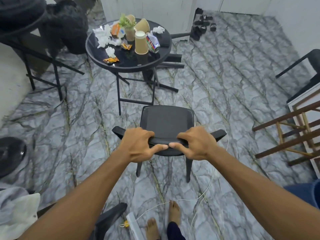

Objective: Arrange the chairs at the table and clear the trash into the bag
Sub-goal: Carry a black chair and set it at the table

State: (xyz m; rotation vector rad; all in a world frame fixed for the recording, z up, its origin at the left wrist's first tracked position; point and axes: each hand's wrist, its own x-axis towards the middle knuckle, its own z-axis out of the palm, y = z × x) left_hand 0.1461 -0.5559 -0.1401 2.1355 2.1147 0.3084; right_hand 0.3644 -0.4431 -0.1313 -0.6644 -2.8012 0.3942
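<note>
The chair (167,120) you are moving stands upright on the floor, its seat turned toward the round worktop (121,66) but well short of it, with open floor between the seat's front edge and the worktop's legs. Your left hand (138,144) and right hand (195,144) are both clamped on the top rail of its back: fingers curled over the far side, thumbs underneath with their tips almost meeting at the middle. So the first part of the job looks to be in progress, not finished; this chair is not yet drawn in. A second chair (310,73) sits far off at the right edge, and dark frame pieces (173,58) behind the worktop may be another one lying on its side, though you cannot be sure from here. None of the clearing appears done: paper cups (141,43), crumpled tissues (103,36), wrappers (111,60) and a can (152,42) all lie on the worktop around a small vase of greenery (129,32). A black bulk (67,26) beyond the worktop's left side could be the bag; that is unclear. Mind the white cable (204,193) trailing across the floor by the chair's rear legs and your feet.
</note>
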